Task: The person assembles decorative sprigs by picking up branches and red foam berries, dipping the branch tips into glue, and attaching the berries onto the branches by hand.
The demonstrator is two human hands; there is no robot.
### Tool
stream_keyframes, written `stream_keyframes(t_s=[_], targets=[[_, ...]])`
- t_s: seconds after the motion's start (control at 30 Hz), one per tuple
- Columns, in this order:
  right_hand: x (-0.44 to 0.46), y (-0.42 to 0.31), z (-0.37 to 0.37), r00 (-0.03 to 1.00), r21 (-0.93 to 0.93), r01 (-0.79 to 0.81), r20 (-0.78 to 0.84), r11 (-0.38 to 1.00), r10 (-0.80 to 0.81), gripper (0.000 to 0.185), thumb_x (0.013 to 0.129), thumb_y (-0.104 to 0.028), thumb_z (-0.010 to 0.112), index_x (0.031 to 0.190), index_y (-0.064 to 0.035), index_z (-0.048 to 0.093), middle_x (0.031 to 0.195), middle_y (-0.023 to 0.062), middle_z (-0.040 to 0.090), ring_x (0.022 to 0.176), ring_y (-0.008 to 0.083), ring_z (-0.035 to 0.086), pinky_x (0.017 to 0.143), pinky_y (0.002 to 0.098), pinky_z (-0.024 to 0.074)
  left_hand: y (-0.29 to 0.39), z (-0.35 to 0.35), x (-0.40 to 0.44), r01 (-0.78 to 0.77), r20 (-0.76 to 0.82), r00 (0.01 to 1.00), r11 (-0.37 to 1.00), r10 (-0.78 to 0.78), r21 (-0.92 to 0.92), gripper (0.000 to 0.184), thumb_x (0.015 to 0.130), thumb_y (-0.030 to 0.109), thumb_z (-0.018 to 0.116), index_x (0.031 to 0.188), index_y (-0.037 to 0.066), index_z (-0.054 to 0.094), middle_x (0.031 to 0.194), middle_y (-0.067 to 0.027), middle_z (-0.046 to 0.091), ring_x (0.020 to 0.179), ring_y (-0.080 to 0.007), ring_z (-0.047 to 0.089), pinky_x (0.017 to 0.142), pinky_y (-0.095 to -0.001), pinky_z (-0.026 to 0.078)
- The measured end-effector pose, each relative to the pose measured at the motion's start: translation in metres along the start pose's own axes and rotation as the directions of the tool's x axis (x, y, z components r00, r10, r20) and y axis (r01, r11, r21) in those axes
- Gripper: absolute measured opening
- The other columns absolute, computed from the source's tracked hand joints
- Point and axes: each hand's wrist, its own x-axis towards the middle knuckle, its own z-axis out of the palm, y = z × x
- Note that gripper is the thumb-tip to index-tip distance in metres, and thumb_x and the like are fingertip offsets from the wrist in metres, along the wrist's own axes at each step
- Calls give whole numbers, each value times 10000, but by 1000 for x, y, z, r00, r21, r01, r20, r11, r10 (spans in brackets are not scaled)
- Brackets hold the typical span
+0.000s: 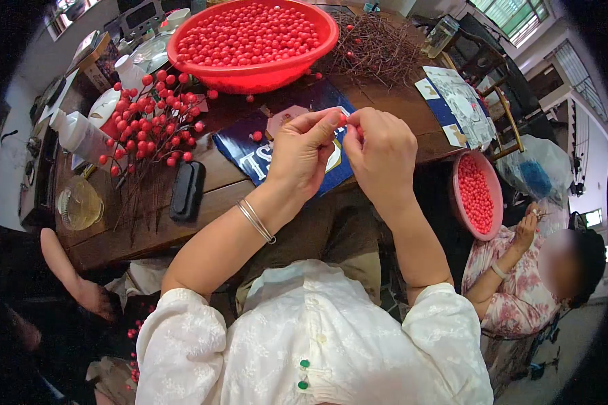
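Note:
My left hand [302,152] is closed in a pinch, with thumb and forefinger on a small red artificial berry [342,120]. Close against it, my right hand [383,152] has its fingers curled. A bit of red shows under its thumb, but what it grips is mostly hidden. Below both hands lies a dark blue printed sheet [240,145] with white lettering. A pinkish flat piece [284,118] and a loose red berry [257,136] rest on the sheet. Left of it spreads a bunch of red berry stems [148,121].
A large red basin [250,75] of berries stands at the back, beside a pile of brown stems [378,50]. A black case [187,192], glass cup [80,204] and white bottle [81,135] are leftward. At right, another person [513,283] sits near a pink basin [498,202].

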Motion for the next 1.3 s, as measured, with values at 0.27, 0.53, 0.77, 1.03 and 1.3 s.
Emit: stream_keyframes(t_s=[0.27, 0.53, 0.77, 1.03, 1.3], targets=[[9, 7, -15, 956, 166, -243, 209, 956, 207, 73, 730, -84, 599, 797, -58, 608, 663, 86, 602, 571, 247, 554, 539, 344, 427, 12, 6, 1, 13, 33, 999, 993, -17, 118, 123, 864, 84, 635, 953, 0, 647, 834, -53, 652, 611, -31, 465, 527, -137, 370], [45, 48, -69, 854, 803, -442, 240, 400, 462, 177, 865, -81, 576, 1030, -25, 610, 821, 88, 644, 643, 110, 575, 544, 173, 441, 23, -8, -21, -318, 186, 947, 711, 260, 626, 213, 866, 92, 622, 1071, 35, 628, 886, -38, 616, 680, -44, 485, 567, -158, 381], [52, 34, -54, 850, 990, -122, 67, 72, 522, 223, 868, -93, 598, 1075, -17, 565, 857, 90, 639, 680, 112, 579, 549, 187, 462, 24, -10, -66, -216, 410, 905, 707, -113, 673, 304, 891, 98, 579, 1189, 41, 554, 893, -36, 605, 719, -56, 509, 590, -196, 404], [63, -16, -24, 944, 963, -103, 174, -250, 281, 326, 890, -163, 611, 1161, -23, 497, 985, 106, 646, 860, 151, 622, 726, 230, 515, 76, -19, -91, -197, 188, 979, 534, 73, 822, 226, 927, 116, 464, 1000, 44, 665, 618, 30, 498, 531, -57, 443, 489, -174, 351], [23, 14, 11, 794, 788, -604, 608, 120, 7, 181, 877, -93, 549, 1029, -7, 595, 934, 119, 646, 841, 161, 611, 746, 244, 491, 244, -103, -107, -48, 121, 607, -115, 785, 992, 307, 966, 275, 482, 1090, 47, 646, 881, -69, 663, 732, -149, 593, 637, -256, 459]])
